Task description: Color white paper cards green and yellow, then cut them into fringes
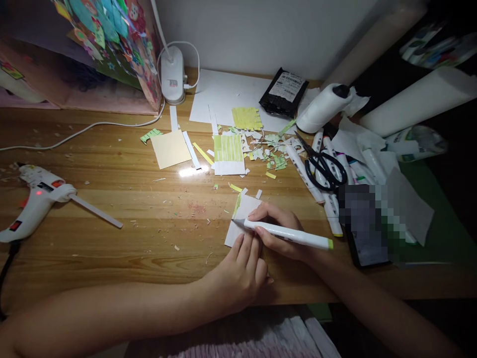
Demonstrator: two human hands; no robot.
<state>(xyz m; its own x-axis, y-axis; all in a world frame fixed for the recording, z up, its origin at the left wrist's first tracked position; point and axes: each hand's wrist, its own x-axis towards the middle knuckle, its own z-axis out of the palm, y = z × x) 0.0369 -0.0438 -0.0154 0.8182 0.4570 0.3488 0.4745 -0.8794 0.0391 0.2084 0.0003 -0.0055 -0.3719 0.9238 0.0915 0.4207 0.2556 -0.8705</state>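
A white marker with a yellow-green end cap [288, 233] lies in the grip of my right hand [279, 226], its grey tip touching a small white piece of paper [246, 206]. A yellow-green streak runs along the paper's upper left edge. My left hand [244, 268] presses the lower edge of this paper against the wooden table, fingers close together and partly curled. Just beyond the paper is a card striped in yellow-green [228, 151], with a fringed yellow piece [246, 118] behind it.
A glue gun [40, 199] with a red light lies at left. Black-handled scissors [324, 166] rest on several markers [303, 171] at right, near a phone [367, 228]. Paper scraps [268, 149], a cream square pad [170, 149] and a black package [283, 93] lie farther back.
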